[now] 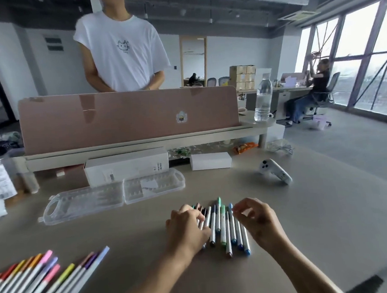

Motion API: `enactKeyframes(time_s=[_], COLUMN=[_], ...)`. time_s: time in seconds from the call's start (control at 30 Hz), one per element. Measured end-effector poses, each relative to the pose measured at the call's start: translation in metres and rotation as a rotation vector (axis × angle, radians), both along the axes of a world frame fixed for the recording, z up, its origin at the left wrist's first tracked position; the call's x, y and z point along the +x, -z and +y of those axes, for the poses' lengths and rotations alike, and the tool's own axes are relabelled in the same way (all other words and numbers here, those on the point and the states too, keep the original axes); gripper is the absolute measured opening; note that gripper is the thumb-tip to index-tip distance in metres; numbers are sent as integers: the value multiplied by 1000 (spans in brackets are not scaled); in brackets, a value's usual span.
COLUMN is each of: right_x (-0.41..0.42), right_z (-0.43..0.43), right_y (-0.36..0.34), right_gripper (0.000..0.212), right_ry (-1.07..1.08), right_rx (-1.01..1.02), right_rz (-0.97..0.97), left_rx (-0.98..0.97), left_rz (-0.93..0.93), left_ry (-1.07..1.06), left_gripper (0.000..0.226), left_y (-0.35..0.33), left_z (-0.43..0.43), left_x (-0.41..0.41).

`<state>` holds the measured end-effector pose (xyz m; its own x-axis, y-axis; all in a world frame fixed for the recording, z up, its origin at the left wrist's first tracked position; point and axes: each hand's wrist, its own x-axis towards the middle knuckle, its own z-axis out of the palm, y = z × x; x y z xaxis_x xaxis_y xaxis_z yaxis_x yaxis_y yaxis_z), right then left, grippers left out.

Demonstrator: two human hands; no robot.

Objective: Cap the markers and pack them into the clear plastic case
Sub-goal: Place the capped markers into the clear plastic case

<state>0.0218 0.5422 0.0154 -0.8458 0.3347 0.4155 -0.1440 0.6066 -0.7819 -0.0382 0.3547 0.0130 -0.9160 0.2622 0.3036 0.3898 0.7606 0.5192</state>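
The left hand (187,229) curls its fingers over the left end of a row of markers (223,229) lying on the table (330,217). The right hand (255,219) hovers at the row's right end, fingers bent beside a blue cap; whether it pinches anything I cannot tell. More capped markers (37,283) fan out near left. Farther left, the clear plastic case (113,193) lies open. A white controller (274,168) sits far right, with a water bottle (263,100) beyond it.

White markers (223,229) with coloured ends lie side by side; clear case (113,195) lies open beyond
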Motion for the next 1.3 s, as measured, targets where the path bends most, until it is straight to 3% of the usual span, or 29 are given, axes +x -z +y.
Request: enactKeyframes(time_s=[0.33, 0.47, 0.6, 0.93, 1.1, 1.23, 1.3], right_x=[10, 12, 12, 11, 4, -7, -10], right_z=[13, 14, 9, 3, 4, 2, -2], right_y=[12, 16, 25, 18, 12, 6, 2], right_gripper=[19, 16, 27, 35, 30, 25, 25], right_ry=[39, 28, -1, 26, 41, 60, 62], right_rx=[97, 178, 254, 234, 212, 246, 288], right_rz=[-39, -128, -171, -183, -220, -272, -275], left_rx=[85, 83, 49, 72, 255, 620, 722], left_rz=[172, 111, 92, 20, -104, -430, -503], left_ry=[-30, -35, -36, -122, -168, -134, -126], left_gripper=[9, 8, 8, 12, 15, 10, 9], left_y=[17, 14, 13, 0, -12, -19, -19], left_z=[-14, -16, -15, -13, -19, -31, -42], left_x=[-9, -10, -10, -3, -7, -14, -18])
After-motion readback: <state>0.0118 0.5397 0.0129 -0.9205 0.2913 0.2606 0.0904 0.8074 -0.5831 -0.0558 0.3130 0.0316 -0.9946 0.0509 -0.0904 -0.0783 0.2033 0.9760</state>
